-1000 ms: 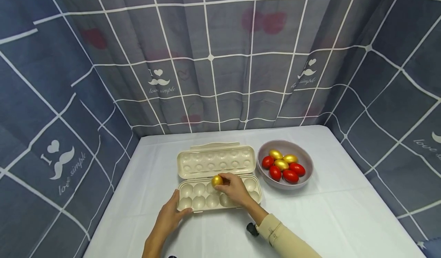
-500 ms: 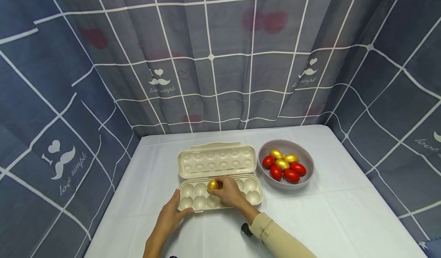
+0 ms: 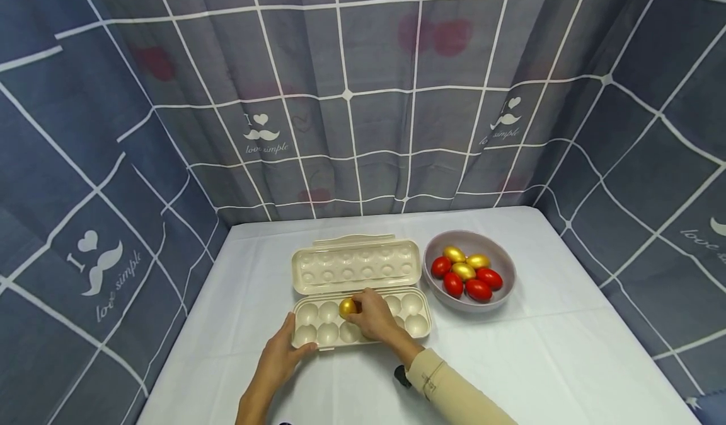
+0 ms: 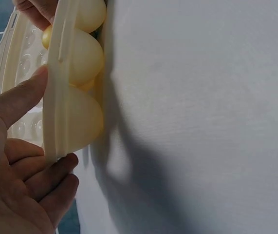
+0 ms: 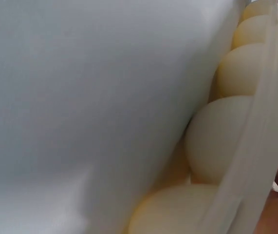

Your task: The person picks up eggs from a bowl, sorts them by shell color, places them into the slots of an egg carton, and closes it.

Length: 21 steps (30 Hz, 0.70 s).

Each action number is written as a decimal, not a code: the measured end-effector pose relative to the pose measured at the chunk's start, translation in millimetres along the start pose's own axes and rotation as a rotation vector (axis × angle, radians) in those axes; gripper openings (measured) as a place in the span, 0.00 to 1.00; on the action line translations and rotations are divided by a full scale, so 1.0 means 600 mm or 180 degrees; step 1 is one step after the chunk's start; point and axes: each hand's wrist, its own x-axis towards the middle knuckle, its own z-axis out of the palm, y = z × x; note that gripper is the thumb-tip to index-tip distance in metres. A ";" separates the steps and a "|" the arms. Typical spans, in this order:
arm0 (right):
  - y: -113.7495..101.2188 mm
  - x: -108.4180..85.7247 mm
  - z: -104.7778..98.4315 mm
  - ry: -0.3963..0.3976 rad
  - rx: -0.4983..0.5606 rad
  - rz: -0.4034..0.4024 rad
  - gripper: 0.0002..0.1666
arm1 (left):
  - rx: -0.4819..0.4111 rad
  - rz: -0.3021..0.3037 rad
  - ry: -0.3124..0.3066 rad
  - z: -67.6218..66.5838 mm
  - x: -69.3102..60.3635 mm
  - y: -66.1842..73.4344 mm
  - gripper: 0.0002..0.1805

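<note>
An open cream egg carton [image 3: 327,333] lies with its lid [image 3: 356,265] folded back behind the cupped base. My left hand [image 3: 280,357] holds the base's left end. In the left wrist view its thumb [image 4: 24,97] touches the rim, and its fingers bend around the carton's corner. Between right thumb and fingers I pinch a golden egg [image 3: 346,308] at a back-row cup left of the base's middle. That right hand [image 3: 374,317] covers several cups. The right wrist view shows mostly the carton's underside [image 5: 221,141], with part of the hand at the right edge.
A mauve bowl [image 3: 507,286] to the carton's right holds red eggs [image 3: 478,290] and golden eggs [image 3: 463,271]. White cloth [image 3: 544,362] covers the table, and grey checked curtains [image 3: 380,128] enclose it at the back and sides.
The right hand has carried the golden egg slightly left and down to a back-row cup, then barely moved over the last half second. The left hand stays on the carton's end.
</note>
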 end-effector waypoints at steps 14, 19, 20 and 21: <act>0.037 -0.021 -0.041 -0.0064 0.1258 -0.0032 0.25 | -0.0009 -0.0153 -0.0124 -0.001 -0.002 0.003 0.54; 0.050 -0.028 -0.095 0.0060 0.1668 -0.0115 0.24 | 0.0005 -0.0136 -0.0107 -0.003 -0.001 0.002 0.55; 0.057 -0.028 -0.108 0.0100 0.1729 -0.0139 0.25 | 0.0002 -0.0133 -0.0111 -0.003 -0.001 0.002 0.55; 0.065 -0.028 -0.123 0.0146 0.1771 -0.0143 0.25 | -0.0004 -0.0124 -0.0111 -0.003 -0.001 0.001 0.55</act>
